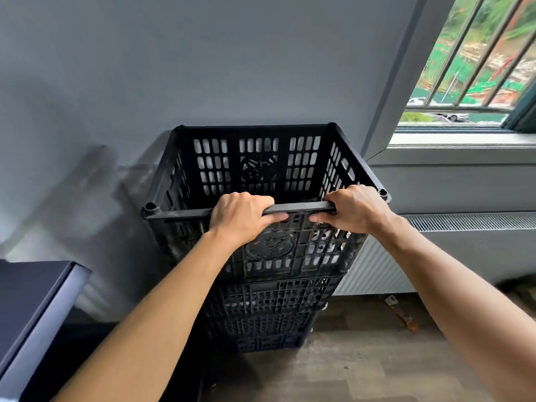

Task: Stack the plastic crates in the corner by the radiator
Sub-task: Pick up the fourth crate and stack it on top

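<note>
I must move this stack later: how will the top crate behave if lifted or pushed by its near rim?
Probably light for its size: the top crate has slotted walls and nothing shows inside. Likely stiff: the left hand and right hand grip one rim, which looks straight. The lower crates make a tall, narrow stack, so a hard push might tip it.

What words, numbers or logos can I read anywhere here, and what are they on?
No text here can be read.
A round moulded emblem on the near wall of the top crate: too blurred to read.
A second emblem on its far wall: also unreadable.
On the lower crates, radiator and window: no lettering visible.
</note>
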`<state>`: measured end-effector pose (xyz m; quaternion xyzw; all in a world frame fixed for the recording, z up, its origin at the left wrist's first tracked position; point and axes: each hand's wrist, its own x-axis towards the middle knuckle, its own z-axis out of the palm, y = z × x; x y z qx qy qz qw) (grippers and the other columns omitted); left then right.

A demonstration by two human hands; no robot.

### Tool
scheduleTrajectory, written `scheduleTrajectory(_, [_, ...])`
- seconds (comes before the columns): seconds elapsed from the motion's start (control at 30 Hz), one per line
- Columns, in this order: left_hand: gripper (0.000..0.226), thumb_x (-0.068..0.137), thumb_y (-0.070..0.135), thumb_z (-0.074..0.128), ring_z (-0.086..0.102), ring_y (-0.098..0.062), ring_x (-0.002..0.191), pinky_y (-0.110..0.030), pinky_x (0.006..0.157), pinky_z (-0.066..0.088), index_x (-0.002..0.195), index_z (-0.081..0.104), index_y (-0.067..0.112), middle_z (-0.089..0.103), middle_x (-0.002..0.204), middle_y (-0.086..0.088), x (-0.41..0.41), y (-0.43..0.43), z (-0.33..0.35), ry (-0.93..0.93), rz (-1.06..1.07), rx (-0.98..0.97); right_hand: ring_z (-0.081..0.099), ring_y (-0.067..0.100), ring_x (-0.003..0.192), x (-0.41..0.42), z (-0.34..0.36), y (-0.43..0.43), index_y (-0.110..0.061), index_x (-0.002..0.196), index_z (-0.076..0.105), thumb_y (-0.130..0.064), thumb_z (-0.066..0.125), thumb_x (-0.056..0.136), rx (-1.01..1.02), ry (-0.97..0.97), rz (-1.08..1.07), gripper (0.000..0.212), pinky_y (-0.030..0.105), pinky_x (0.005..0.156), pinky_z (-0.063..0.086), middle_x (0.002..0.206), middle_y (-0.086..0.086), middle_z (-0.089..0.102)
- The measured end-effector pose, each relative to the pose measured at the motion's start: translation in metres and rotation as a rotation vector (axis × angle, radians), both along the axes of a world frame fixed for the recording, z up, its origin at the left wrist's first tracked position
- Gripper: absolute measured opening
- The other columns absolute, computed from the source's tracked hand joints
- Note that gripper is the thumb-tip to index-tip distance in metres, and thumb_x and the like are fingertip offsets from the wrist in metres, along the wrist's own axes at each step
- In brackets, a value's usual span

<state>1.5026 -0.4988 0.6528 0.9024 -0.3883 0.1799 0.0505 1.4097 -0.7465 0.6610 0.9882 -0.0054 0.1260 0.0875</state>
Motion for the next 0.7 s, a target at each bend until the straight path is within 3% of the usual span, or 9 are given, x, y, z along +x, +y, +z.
scheduleTrajectory(0.2, [0.066, 0.078, 0.084, 0.031, 0.046, -0.012, 0.043, -0.025, 0.052, 0.036, 0.066, 0.048, 0.022, 0.040, 0.042, 0.008, -0.0042, 0.0017, -0.0023, -0.013, 0.023, -0.058, 0.054, 0.019, 0.045, -0.0023, -0.0037, 0.0019, -0.023, 0.065, 0.049, -0.089, 0.027, 0.073, 0.028, -0.007, 0.025, 0.069, 0.030, 0.053, 0.051, 0.051, -0.007, 0.052])
scheduleTrajectory(0.33, [0.068, 0.078, 0.084, 0.029, 0.043, -0.009, 0.040, -0.023, 0.049, 0.034, 0.062, 0.047, 0.021, 0.038, 0.041, 0.008, -0.0039, 0.0007, -0.0020, -0.052, 0.019, -0.060, 0.052, 0.016, 0.044, -0.0031, -0.0047, 0.0034, -0.025, 0.067, 0.051, -0.086, 0.033, 0.077, 0.013, -0.015, 0.011, 0.064, 0.031, 0.054, 0.051, 0.050, -0.010, 0.051])
scheduleTrajectory(0.47, [0.065, 0.080, 0.083, 0.030, 0.041, -0.008, 0.036, -0.022, 0.045, 0.032, 0.059, 0.043, 0.023, 0.038, 0.039, 0.009, -0.0027, 0.0005, -0.0052, -0.088, 0.008, -0.074, 0.048, 0.013, 0.040, -0.0037, -0.0088, 0.0026, -0.024, 0.067, 0.056, -0.086, 0.025, 0.076, -0.007, -0.053, 0.023, 0.070, 0.028, 0.050, 0.048, 0.046, -0.014, 0.045])
scheduleTrajectory(0.7, [0.066, 0.080, 0.084, 0.030, 0.039, -0.002, 0.036, -0.021, 0.046, 0.035, 0.061, 0.046, 0.023, 0.040, 0.039, 0.009, -0.0012, -0.0063, -0.0058, -0.047, 0.073, -0.080, 0.045, 0.012, 0.038, 0.0001, -0.0057, -0.0015, -0.028, 0.058, 0.030, -0.085, 0.029, 0.076, 0.040, -0.058, 0.065, 0.059, 0.027, 0.047, 0.045, 0.044, -0.013, 0.040])
